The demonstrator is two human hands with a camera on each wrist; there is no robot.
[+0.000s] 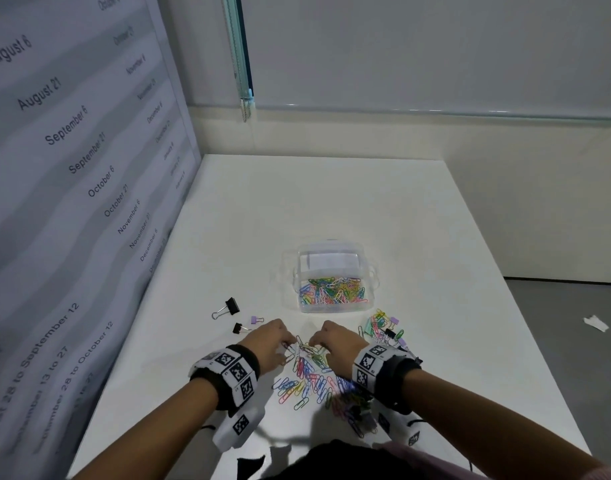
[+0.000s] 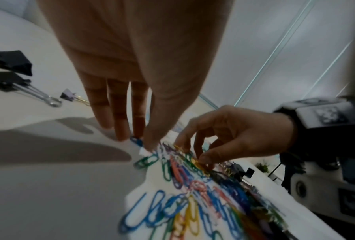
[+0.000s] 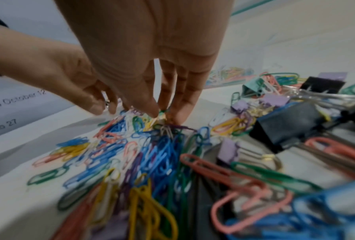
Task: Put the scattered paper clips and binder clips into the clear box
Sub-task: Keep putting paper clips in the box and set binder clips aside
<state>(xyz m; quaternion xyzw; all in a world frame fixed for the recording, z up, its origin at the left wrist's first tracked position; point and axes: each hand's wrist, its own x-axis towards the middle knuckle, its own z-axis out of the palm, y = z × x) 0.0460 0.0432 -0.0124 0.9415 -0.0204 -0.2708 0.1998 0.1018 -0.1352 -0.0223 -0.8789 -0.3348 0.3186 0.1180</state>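
Head view: a white tabletop [image 1: 401,209] bounded on the left by a wall panel printed with dates [image 1: 72,168] and at the rear by a grey wall; its far half and right-hand strip lie bare. Near the centre stands the clear box [image 1: 333,271], lid tilted up behind it, its floor covered with coloured paper clips; their number cannot be told. Just nearer than the box, a dense heap of loose paper clips [image 1: 307,375] spreads between the two wrists. Left of the heap lie three binder clips, well apart from the box: a large black one [image 1: 227,307], a small black one [image 1: 240,328] and a small purple one [image 1: 257,320]. Right of the box sits a second cluster [image 1: 383,329] of paper clips mixed with binder clips. The left hand [image 1: 272,341] and right hand [image 1: 335,341] meet at the heap's far edge. Left wrist view: fingertips [image 2: 121,129] reach down to a blue clip. Right wrist view: thumb and fingers [image 3: 172,100] close on clips in a pinch.
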